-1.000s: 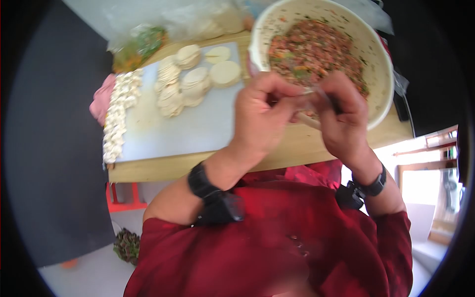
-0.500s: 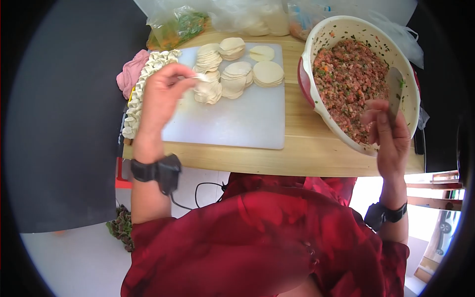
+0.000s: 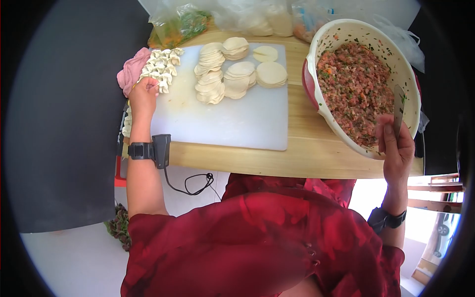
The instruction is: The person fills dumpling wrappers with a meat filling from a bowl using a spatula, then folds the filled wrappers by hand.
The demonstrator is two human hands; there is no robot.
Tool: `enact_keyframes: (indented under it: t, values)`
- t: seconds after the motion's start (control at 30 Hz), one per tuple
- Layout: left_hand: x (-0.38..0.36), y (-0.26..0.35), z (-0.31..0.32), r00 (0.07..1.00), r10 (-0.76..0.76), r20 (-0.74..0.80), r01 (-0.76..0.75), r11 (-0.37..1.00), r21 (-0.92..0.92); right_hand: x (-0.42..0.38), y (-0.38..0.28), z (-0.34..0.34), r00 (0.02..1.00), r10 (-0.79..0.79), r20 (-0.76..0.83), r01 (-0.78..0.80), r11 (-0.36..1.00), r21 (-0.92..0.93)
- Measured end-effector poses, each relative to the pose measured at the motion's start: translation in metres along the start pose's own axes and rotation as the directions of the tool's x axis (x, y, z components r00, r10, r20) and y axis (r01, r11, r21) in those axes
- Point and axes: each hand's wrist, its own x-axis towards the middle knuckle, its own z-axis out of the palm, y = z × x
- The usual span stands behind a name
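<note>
My left hand (image 3: pixel 143 95) rests at the left edge of the white cutting board (image 3: pixel 232 123), fingers closed on a folded dumpling among the row of finished dumplings (image 3: pixel 159 67). My right hand (image 3: pixel 396 141) grips a flat metal utensil (image 3: pixel 399 110) at the near rim of the large white bowl (image 3: pixel 341 29), which holds the pink minced filling (image 3: pixel 356 86) flecked with green. Stacks of round dumpling wrappers (image 3: pixel 232 72) lie on the far half of the board, between the two hands.
A pink cloth (image 3: pixel 129 72) lies left of the dumplings. Plastic bags with greens (image 3: pixel 180 24) and other items sit behind the board. The wooden table (image 3: pixel 307 153) ends just in front of my red shirt. A cable hangs from my left wristband.
The hands parted from in front of the bowl. My left hand carried a folded dumpling left and down to the dumpling row; my right hand stayed at the bowl's near rim with the utensil.
</note>
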Motion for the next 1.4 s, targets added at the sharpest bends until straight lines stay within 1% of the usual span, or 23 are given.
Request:
enact_keyframes:
  t: [0.03, 0.07, 0.1, 0.13, 0.17, 0.23, 0.3, 0.33, 0.4, 0.53, 0.6, 0.7, 0.83, 0.9, 0.93, 1.0, 1.03, 1.13, 1.17, 1.27, 1.33, 1.37, 1.4]
  values:
    - [-0.001, 0.002, 0.0, 0.999, 0.031, -0.014, -0.03, 0.995, 0.1, 0.0, 0.002, -0.002, 1.0, 0.0, -0.002, 0.0, 1.0, -0.011]
    - [0.0, 0.004, 0.002, 0.999, 0.035, -0.01, -0.034, 0.995, 0.098, 0.001, 0.003, -0.003, 1.0, 0.0, -0.004, -0.001, 1.0, -0.023]
    - [-0.001, 0.016, 0.002, 0.969, 0.201, -0.143, -0.163, 0.957, 0.241, 0.001, 0.004, -0.005, 1.0, 0.003, -0.007, -0.003, 1.0, -0.025]
    - [-0.003, 0.029, 0.003, 0.895, 0.373, -0.246, -0.259, 0.882, 0.394, 0.001, 0.005, -0.006, 1.0, 0.013, -0.008, -0.013, 1.0, -0.02]
    - [-0.002, 0.042, 0.006, 0.895, 0.373, -0.243, -0.261, 0.882, 0.392, 0.002, 0.005, -0.007, 1.0, 0.023, -0.008, -0.023, 1.0, -0.016]
    - [0.004, 0.068, 0.02, 0.97, 0.243, 0.007, -0.243, 0.97, -0.026, 0.001, 0.005, -0.006, 0.999, 0.031, -0.01, -0.031, 1.0, -0.004]
    - [0.014, 0.084, 0.044, 0.93, 0.339, 0.138, -0.334, 0.941, -0.064, 0.002, 0.005, -0.004, 0.999, 0.035, -0.013, -0.035, 0.999, 0.012]
    - [0.019, 0.093, 0.052, 0.929, 0.343, 0.138, -0.337, 0.939, -0.066, 0.002, 0.005, -0.003, 0.999, 0.032, -0.009, -0.032, 0.999, 0.006]
    - [0.03, 0.106, 0.066, 0.9, 0.349, 0.261, -0.369, 0.929, 0.03, 0.0, 0.003, -0.003, 0.999, 0.032, -0.013, -0.032, 0.999, -0.002]
    - [0.055, 0.104, 0.093, 0.886, 0.35, 0.305, -0.395, 0.913, 0.1, -0.002, 0.001, -0.005, 0.999, 0.045, -0.015, -0.046, 0.999, -0.017]
    - [0.067, 0.108, 0.089, 0.816, 0.258, 0.517, -0.387, 0.909, 0.158, -0.001, 0.0, -0.006, 0.998, 0.067, -0.015, -0.067, 0.998, -0.018]
    - [0.072, 0.117, 0.082, 0.787, 0.199, 0.584, -0.357, 0.919, 0.167, -0.001, 0.001, -0.007, 0.997, 0.078, -0.008, -0.078, 0.997, -0.019]
    - [0.069, 0.125, 0.084, 0.796, 0.244, 0.554, -0.428, 0.874, 0.23, 0.001, 0.003, -0.007, 0.998, 0.066, 0.007, -0.066, 0.998, -0.012]
    - [0.063, 0.136, 0.087, 0.795, 0.222, 0.564, -0.494, 0.777, 0.391, 0.001, 0.003, -0.006, 0.998, 0.065, 0.013, -0.065, 0.998, -0.009]
    - [0.062, 0.137, 0.087, 0.793, 0.223, 0.567, -0.497, 0.776, 0.389, 0.001, 0.003, -0.006, 0.998, 0.068, 0.016, -0.068, 0.998, -0.014]
    - [0.061, 0.137, 0.086, 0.827, 0.266, 0.495, -0.475, 0.802, 0.363, 0.0, 0.002, -0.006, 0.997, 0.074, 0.015, -0.073, 0.997, -0.019]
    - [0.067, 0.131, 0.085, 0.825, 0.268, 0.497, -0.478, 0.8, 0.362, 0.0, 0.001, -0.007, 0.997, 0.073, 0.017, -0.073, 0.997, -0.021]
    - [0.095, 0.098, 0.082, 0.864, 0.213, 0.456, -0.279, 0.957, 0.082, 0.0, 0.0, -0.007, 0.997, 0.075, 0.017, -0.074, 0.997, -0.027]
    - [0.094, 0.091, 0.085, 0.864, 0.213, 0.456, -0.279, 0.957, 0.083, 0.0, 0.0, -0.006, 0.997, 0.074, 0.016, -0.074, 0.997, -0.03]
    - [0.064, 0.109, 0.082, 0.882, 0.234, 0.409, -0.313, 0.94, 0.138, -0.001, 0.001, -0.005, 0.997, 0.074, 0.004, -0.073, 0.997, -0.04]
    - [0.046, 0.129, 0.083, 0.912, 0.212, 0.35, -0.329, 0.889, 0.319, -0.001, 0.0, -0.004, 0.998, 0.069, 0.004, -0.069, 0.996, -0.049]
    - [0.047, 0.125, 0.085, 0.912, 0.213, 0.351, -0.33, 0.889, 0.318, -0.001, -0.001, -0.003, 0.998, 0.064, 0.004, -0.064, 0.996, -0.059]
    - [0.048, 0.12, 0.087, 0.911, 0.304, 0.279, -0.386, 0.867, 0.315, -0.001, -0.001, -0.002, 0.998, 0.066, 0.003, -0.065, 0.996, -0.061]
